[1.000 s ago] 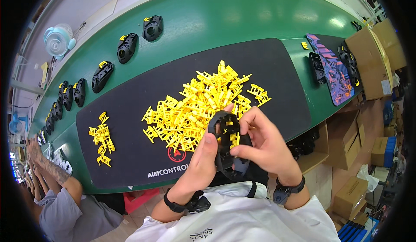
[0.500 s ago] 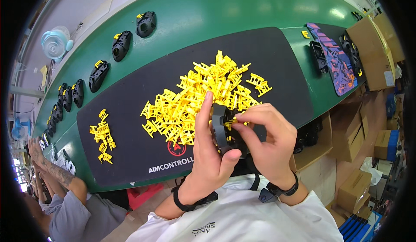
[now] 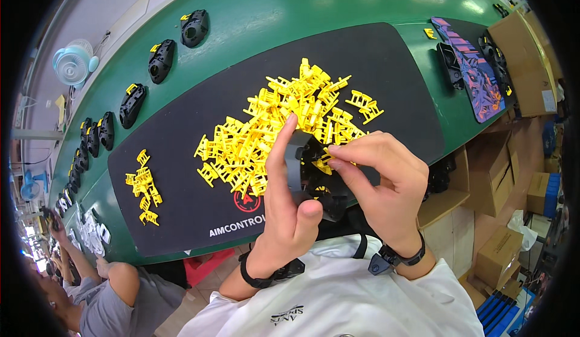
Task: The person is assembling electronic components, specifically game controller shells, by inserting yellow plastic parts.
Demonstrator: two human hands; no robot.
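My left hand (image 3: 283, 216) is closed around a black computer mouse shell (image 3: 296, 166), its fingers along the outer side and the thumb toward me. The shell is tilted, so part of its hollow inside shows. My right hand (image 3: 389, 189) pinches a small yellow plastic piece (image 3: 322, 165) between thumb and forefinger, at the shell's opening. Whether that piece is seated in the shell I cannot tell. Just beyond my hands lies a heap of yellow plastic pieces (image 3: 272, 131) on the black mat (image 3: 199, 222).
A smaller cluster of yellow pieces (image 3: 144, 186) lies on the mat's left. Black shells with yellow parts, such as one shell (image 3: 160, 62), line the far left of the green table (image 3: 254, 8). At right are a patterned mat (image 3: 474, 77) and cardboard boxes (image 3: 522, 65). A co-worker (image 3: 130, 301) sits left.
The shell has turned, showing more of its inside. My right hand has shifted slightly right with the yellow piece. The co-worker's arm has moved, and the whole view has shifted a little.
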